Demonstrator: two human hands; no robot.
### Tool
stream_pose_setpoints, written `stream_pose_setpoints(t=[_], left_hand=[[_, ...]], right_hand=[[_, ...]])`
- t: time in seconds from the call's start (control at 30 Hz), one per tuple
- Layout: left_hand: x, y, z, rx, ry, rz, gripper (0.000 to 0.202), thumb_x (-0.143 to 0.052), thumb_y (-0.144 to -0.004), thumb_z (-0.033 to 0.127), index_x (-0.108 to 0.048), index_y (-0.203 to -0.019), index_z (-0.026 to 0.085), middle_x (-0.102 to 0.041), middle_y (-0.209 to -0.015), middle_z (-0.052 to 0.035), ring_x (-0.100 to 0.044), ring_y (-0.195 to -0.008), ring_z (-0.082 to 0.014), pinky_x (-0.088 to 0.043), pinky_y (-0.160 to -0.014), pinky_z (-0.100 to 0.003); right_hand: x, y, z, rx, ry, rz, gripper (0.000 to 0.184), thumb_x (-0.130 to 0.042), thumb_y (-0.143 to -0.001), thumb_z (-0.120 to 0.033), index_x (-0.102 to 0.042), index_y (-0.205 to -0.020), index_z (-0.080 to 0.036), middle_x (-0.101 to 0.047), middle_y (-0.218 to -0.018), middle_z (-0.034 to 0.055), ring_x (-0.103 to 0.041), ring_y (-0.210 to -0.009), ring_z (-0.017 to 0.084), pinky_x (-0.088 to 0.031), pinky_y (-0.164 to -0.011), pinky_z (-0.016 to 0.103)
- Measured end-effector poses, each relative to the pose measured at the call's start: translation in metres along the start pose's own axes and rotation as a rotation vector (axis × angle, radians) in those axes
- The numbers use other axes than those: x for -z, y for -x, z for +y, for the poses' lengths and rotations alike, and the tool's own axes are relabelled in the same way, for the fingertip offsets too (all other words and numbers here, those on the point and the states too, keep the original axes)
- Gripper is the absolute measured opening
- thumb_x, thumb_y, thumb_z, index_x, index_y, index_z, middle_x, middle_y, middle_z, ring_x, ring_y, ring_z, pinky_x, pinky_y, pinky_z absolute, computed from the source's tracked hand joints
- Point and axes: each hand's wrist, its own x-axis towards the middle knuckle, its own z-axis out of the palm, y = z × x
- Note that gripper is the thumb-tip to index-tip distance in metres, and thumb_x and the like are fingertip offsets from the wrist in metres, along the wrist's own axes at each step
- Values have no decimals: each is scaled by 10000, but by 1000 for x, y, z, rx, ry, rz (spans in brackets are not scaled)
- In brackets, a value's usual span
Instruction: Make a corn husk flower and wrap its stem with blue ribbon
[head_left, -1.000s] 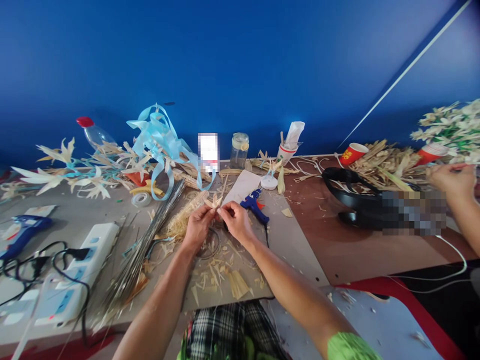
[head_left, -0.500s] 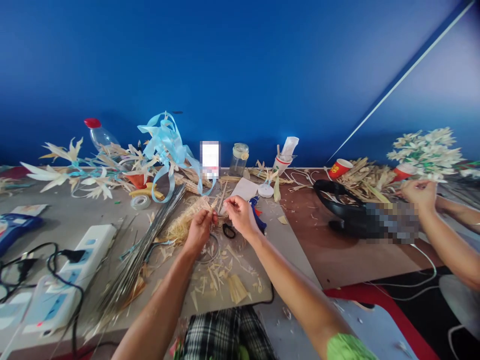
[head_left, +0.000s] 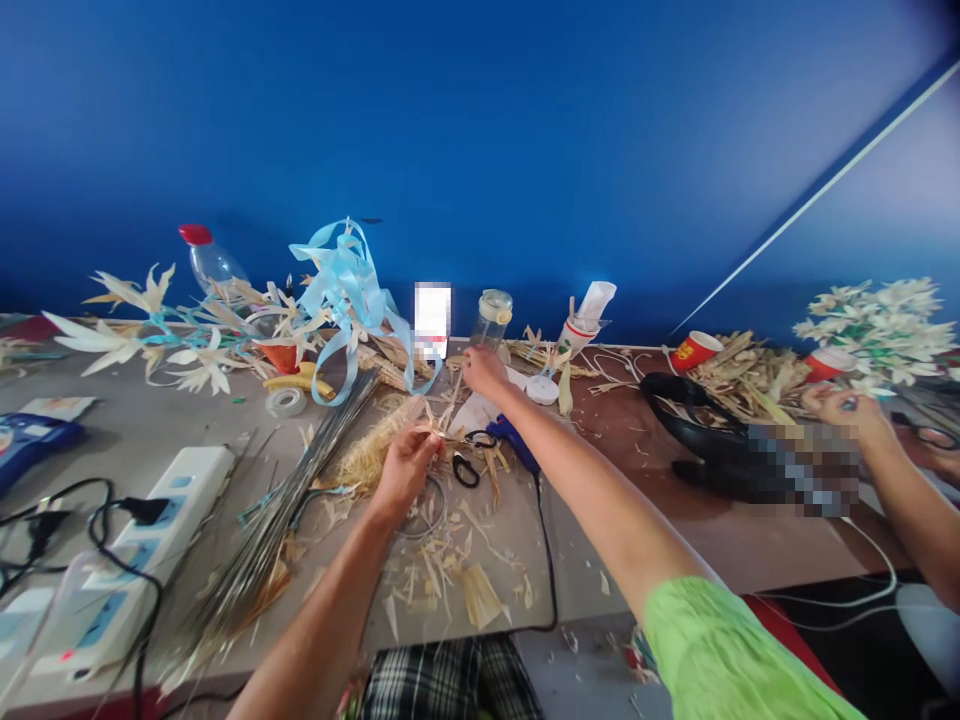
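Husk piece, cream-coloured and pointed [head_left: 430, 421], held above the middle of a grey, scrap-littered work surface [head_left: 210, 420]. The left hand [head_left: 409, 458] is nearly closed, thumb and fingertips pinched together on the husk piece. The right hand [head_left: 484, 371] is extended toward the far edge of the surface, its fingers partly curled; whether they grip or touch anything cannot be told. Black-handled scissors [head_left: 466, 470] lie just to the right of the left hand, near a blue glue gun [head_left: 517, 442] partly covered by the right forearm.

Containers stand along the far edge. A clear jar with a pale lid [head_left: 495, 306] is directly behind the right hand, its lower part hidden and its contents indistinct. To its right, a white cup with a red band [head_left: 573, 338] leans slightly and holds a rolled white paper [head_left: 598, 300] and a thin stick [head_left: 571, 308]. Farther right, a red paper cup with yellow print [head_left: 695, 351] tilts beside dried husks [head_left: 757, 368]; its interior is not visible. Toward the far left corner, a clear plastic bottle with a red cap [head_left: 211, 264] leans behind white husk flowers [head_left: 202, 362].
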Motion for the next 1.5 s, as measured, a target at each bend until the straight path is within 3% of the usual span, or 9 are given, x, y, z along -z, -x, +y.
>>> stream_pose_setpoints(t=[0.37, 0.5, 0.63, 0.77, 0.9, 1.07, 1.17, 1.3, 1.5], left_hand=[[-2, 4, 0, 130, 112, 22, 283, -602, -772, 443, -621, -786, 161, -590, -688, -16, -534, -641, -131, -421, -644, -253], [0, 3, -2, 133, 102, 15, 270, -598, -778, 431, -624, -802, 163, -591, -684, -14, -528, -623, -128, -406, -619, -247], [1, 2, -5, 118, 159, 34, 241, -598, -783, 404, -624, -816, 167, -581, -689, -6, -519, -639, -125, -409, -650, -252], [3, 0, -5, 109, 258, 73, 222, -621, -773, 377, -618, -829, 162, -565, -701, -1, -497, -640, -111, -399, -642, -245], [2, -1, 3, 131, 434, 82, 202, -685, -711, 323, -599, -792, 158, -523, -680, 15, -463, -608, -85, -391, -628, -233], [1, 0, 16, 150, 624, 15, 182, -712, -676, 222, -594, -795, 153, -426, -605, 44, -400, -537, -55, -369, -556, -206], [1, 3, 21, 191, 652, -19, 176, -712, -673, 186, -608, -809, 146, -394, -558, 59, -365, -492, -44, -361, -521, -191], [0, 6, 20, 270, 616, -18, 232, -735, -663, 218, -637, -854, 130, -381, -494, 77, -357, -445, -38, -338, -467, -170], [-4, 6, 13, 261, 542, -14, 253, -778, -613, 234, -646, -809, 144, -626, -697, 6, -556, -595, -81, -421, -539, -181]], right_hand=[[-6, -38, -4, -20, 95, -190, 382, -576, -767, -132, -596, -1147, -161, -641, -1122, 160, -614, -1017, 291, -473, -795, 352], [3, -39, -9, -15, 126, -189, 303, -597, -742, -124, -653, -1037, -157, -644, -1097, 168, -622, -982, 299, -467, -763, 352], [25, -30, -10, 37, 131, -117, 266, -504, -821, -162, -641, -1049, -177, -634, -1092, 144, -609, -979, 271, -448, -773, 333], [52, -4, -11, 202, 21, 144, 266, -399, -885, -196, -633, -1008, -167, -619, -1056, 116, -588, -958, 225, -440, -795, 304], [65, 49, -14, 392, -181, 367, 315, -333, -911, -174, -617, -1046, -188, -607, -1070, 93, -564, -1002, 188, -440, -839, 280], [36, 127, -19, 472, -251, 514, 299, -369, -875, -113, -630, -991, -198, -616, -1061, 94, -577, -996, 177, -456, -864, 294], [12, 157, -25, 476, -260, 571, 299, -397, -846, -85, -638, -981, -200, -623, -1037, 101, -582, -983, 181, -466, -869, 313], [-5, 171, -37, 504, -284, 585, 302, -401, -831, -60, -637, -974, -182, -623, -1064, 111, -590, -987, 180, -487, -852, 305], [-13, 167, -41, 483, -325, 569, 296, -394, -848, -64, -627, -995, -175, -608, -1111, 122, -585, -1030, 184, -494, -879, 307]])
